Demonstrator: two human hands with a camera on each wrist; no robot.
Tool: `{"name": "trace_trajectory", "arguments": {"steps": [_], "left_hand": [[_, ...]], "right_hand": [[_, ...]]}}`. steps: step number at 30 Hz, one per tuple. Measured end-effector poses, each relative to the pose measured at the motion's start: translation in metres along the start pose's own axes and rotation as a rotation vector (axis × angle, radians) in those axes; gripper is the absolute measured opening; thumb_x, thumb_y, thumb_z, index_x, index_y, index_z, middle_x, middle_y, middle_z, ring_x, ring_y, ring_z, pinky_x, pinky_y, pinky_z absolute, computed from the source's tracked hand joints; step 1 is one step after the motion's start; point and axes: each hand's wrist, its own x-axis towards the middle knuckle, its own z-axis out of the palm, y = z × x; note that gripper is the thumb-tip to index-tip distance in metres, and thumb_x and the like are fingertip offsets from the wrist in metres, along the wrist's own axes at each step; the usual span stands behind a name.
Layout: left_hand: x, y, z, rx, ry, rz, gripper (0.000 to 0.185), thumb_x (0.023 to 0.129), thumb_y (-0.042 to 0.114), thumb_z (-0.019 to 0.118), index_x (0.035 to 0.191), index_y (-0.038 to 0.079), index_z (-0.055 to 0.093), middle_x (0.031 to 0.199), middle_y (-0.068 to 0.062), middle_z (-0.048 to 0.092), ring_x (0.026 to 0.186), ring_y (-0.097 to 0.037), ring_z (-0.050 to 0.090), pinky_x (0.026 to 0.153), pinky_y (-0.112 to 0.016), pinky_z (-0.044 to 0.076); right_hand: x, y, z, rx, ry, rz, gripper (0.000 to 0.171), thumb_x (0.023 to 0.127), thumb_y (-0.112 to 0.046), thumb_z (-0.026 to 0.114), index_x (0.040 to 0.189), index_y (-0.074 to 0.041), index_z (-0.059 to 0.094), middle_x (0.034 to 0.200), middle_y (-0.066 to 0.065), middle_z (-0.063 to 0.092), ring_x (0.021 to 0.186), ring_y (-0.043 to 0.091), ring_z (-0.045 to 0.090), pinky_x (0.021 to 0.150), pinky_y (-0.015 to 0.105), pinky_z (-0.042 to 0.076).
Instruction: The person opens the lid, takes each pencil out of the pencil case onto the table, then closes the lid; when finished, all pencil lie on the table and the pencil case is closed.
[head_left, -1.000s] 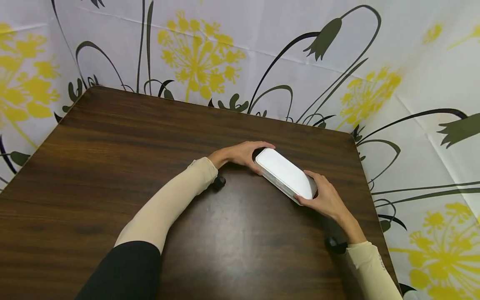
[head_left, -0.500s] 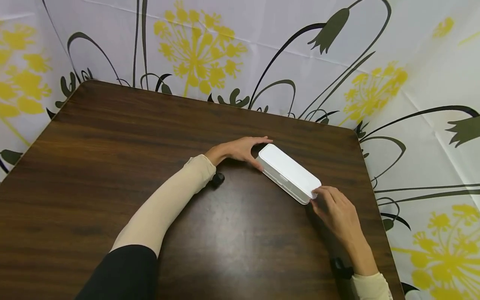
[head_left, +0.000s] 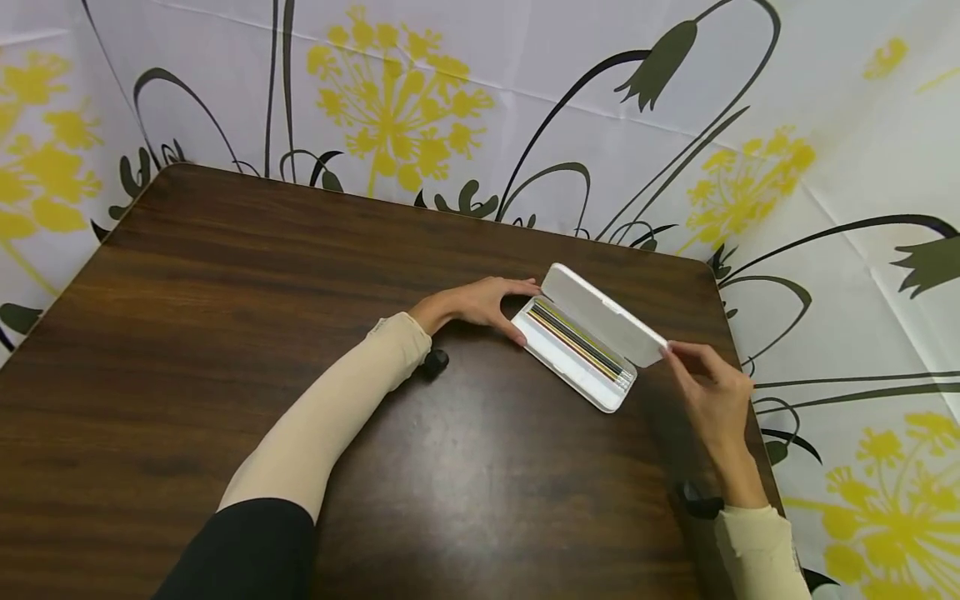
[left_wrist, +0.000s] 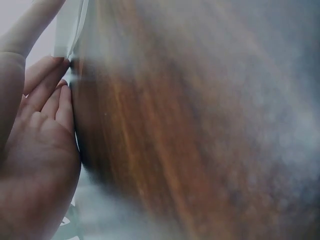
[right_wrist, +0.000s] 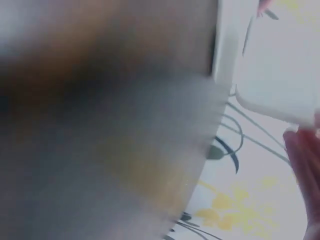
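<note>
A white pencil case lies slantwise on the dark wooden table, its lid raised. Several pencils lie side by side inside it. My left hand holds the case's far left end, fingers and thumb curled round it; the left wrist view shows these fingers against the white case. My right hand pinches the lid's near right corner and holds it up. In the blurred right wrist view the lid shows white with a fingertip at its edge.
A white cloth with yellow flowers and dark stems hangs behind and to the right of the table. The table's right edge runs close beside my right hand. Small black cameras sit at both wrists.
The case was closed with both hands at its ends. My right hand has moved to the corner and swung the lid up and back, showing the pencils. The left hand stayed put.
</note>
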Motion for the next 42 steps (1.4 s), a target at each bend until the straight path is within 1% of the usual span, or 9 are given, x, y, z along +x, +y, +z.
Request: {"name": "trace_trajectory", "arguments": {"steps": [3, 8, 18, 25, 29, 31, 34, 37, 42], "left_hand": [[-0.001, 0.0, -0.002, 0.01, -0.001, -0.001, 0.093, 0.071, 0.04, 0.088, 0.149, 0.015, 0.045, 0.16, -0.006, 0.025, 0.145, -0.012, 0.018, 0.115, -0.033, 0.017], [-0.001, 0.001, -0.002, 0.005, 0.002, -0.01, 0.093, 0.071, 0.042, 0.088, 0.149, 0.017, 0.044, 0.16, -0.005, 0.025, 0.145, -0.012, 0.019, 0.115, -0.034, 0.018], [0.0, 0.0, 0.005, 0.001, 0.021, -0.009, 0.093, 0.07, 0.042, 0.089, 0.149, 0.019, 0.045, 0.159, -0.002, 0.027, 0.144, -0.01, 0.021, 0.114, -0.034, 0.021], [0.0, 0.001, 0.004, 0.021, 0.022, -0.021, 0.093, 0.069, 0.044, 0.088, 0.148, 0.023, 0.045, 0.159, 0.0, 0.028, 0.143, -0.009, 0.021, 0.113, -0.036, 0.021], [0.0, 0.002, 0.003, 0.015, 0.022, -0.018, 0.093, 0.069, 0.044, 0.089, 0.149, 0.022, 0.045, 0.159, -0.001, 0.028, 0.143, -0.009, 0.021, 0.114, -0.037, 0.021], [-0.001, 0.002, 0.002, 0.009, 0.022, -0.016, 0.094, 0.07, 0.044, 0.088, 0.149, 0.021, 0.044, 0.159, -0.001, 0.027, 0.143, -0.009, 0.02, 0.114, -0.036, 0.02], [-0.001, 0.002, 0.002, 0.006, 0.025, -0.012, 0.094, 0.07, 0.043, 0.089, 0.149, 0.019, 0.044, 0.159, -0.002, 0.028, 0.144, -0.009, 0.02, 0.114, -0.036, 0.02], [-0.001, 0.002, 0.001, 0.008, 0.028, -0.005, 0.093, 0.071, 0.042, 0.088, 0.149, 0.019, 0.044, 0.159, -0.002, 0.028, 0.144, -0.01, 0.02, 0.114, -0.037, 0.019], [0.0, 0.001, 0.003, 0.013, 0.022, -0.004, 0.094, 0.071, 0.043, 0.088, 0.149, 0.019, 0.043, 0.159, -0.002, 0.027, 0.144, -0.009, 0.019, 0.114, -0.036, 0.019]], "right_hand": [[0.017, 0.015, 0.008, -0.078, 0.017, 0.122, 0.012, 0.084, -0.003, 0.077, 0.094, 0.003, 0.076, 0.086, 0.014, 0.074, 0.064, 0.025, 0.067, 0.06, 0.003, 0.039], [0.035, 0.039, 0.018, -0.166, -0.073, 0.256, 0.012, 0.087, -0.008, 0.074, 0.09, 0.004, 0.076, 0.079, 0.017, 0.072, 0.06, 0.026, 0.064, 0.055, 0.005, 0.034], [0.031, 0.055, 0.022, -0.181, -0.14, 0.358, 0.016, 0.089, -0.013, 0.074, 0.092, 0.002, 0.077, 0.081, 0.016, 0.072, 0.067, 0.027, 0.065, 0.055, 0.009, 0.037], [0.029, 0.045, 0.012, -0.17, -0.117, 0.287, 0.019, 0.089, -0.013, 0.074, 0.101, 0.001, 0.076, 0.089, 0.016, 0.073, 0.072, 0.028, 0.069, 0.061, 0.004, 0.037], [0.033, 0.017, 0.002, -0.159, -0.019, 0.172, 0.018, 0.088, -0.008, 0.074, 0.104, 0.0, 0.076, 0.092, 0.014, 0.073, 0.074, 0.028, 0.07, 0.066, 0.001, 0.036], [0.032, 0.0, 0.001, -0.139, -0.01, 0.098, 0.017, 0.087, -0.006, 0.075, 0.102, 0.0, 0.076, 0.091, 0.012, 0.073, 0.073, 0.026, 0.069, 0.067, 0.003, 0.04], [0.027, -0.021, 0.006, -0.123, -0.101, 0.018, 0.014, 0.083, -0.003, 0.078, 0.096, -0.002, 0.077, 0.087, 0.009, 0.073, 0.072, 0.023, 0.069, 0.065, 0.019, 0.05], [0.017, -0.03, 0.017, -0.146, -0.235, 0.012, 0.012, 0.08, -0.004, 0.081, 0.091, -0.004, 0.078, 0.083, 0.007, 0.072, 0.073, 0.022, 0.067, 0.064, 0.037, 0.05], [0.004, -0.027, 0.029, -0.188, -0.347, 0.07, 0.013, 0.077, -0.004, 0.083, 0.089, -0.003, 0.078, 0.081, 0.008, 0.07, 0.074, 0.026, 0.063, 0.064, 0.043, 0.048]]}}
